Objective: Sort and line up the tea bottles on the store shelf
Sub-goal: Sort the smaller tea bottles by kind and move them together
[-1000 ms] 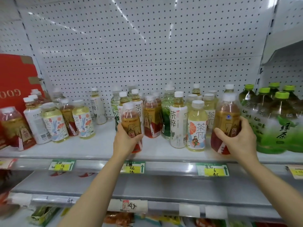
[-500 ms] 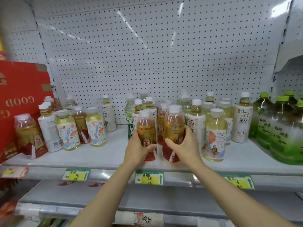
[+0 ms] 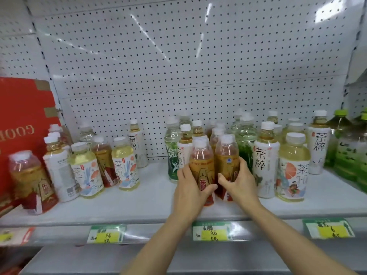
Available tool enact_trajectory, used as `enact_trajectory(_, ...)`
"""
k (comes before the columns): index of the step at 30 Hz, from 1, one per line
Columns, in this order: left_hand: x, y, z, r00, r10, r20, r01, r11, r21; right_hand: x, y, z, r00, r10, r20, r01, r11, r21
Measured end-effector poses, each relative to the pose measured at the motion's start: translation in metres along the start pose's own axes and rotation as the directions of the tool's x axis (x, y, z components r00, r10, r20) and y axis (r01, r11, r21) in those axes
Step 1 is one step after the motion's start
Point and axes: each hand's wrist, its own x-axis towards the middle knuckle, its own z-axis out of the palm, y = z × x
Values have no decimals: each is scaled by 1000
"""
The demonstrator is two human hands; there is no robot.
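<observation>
Head view: you face a white pegboard back panel [image 3: 178,66] above a white store shelf [image 3: 151,201]. A red carton [image 3: 21,116] stands at the shelf's far left. Large green-capped bottles [image 3: 345,147] crowd the right end. Left group: a mix of amber and pale tea bottles [image 3: 87,167], upright, uneven rows. Centre-right cluster: tall white-label bottle [image 3: 265,161] beside a pale bottle with an orange-slice label [image 3: 293,169], both upright near the front. Between the groups, bare shelf. Your left hand [image 3: 188,193] wraps the left amber bottle [image 3: 201,165], fingers curled round its lower label. Your right hand [image 3: 238,183] clamps the right amber bottle [image 3: 227,159] likewise. Both bottles upright, touching side by side, just in front of the centre cluster. Price tags [image 3: 212,232] line the shelf edge.
</observation>
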Motion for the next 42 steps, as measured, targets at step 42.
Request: enact_trajectory(42, 101, -51, -154, 994, -90, -56, 83, 990, -118, 167, -141, 10, 978, -28, 206, 38, 998, -49)
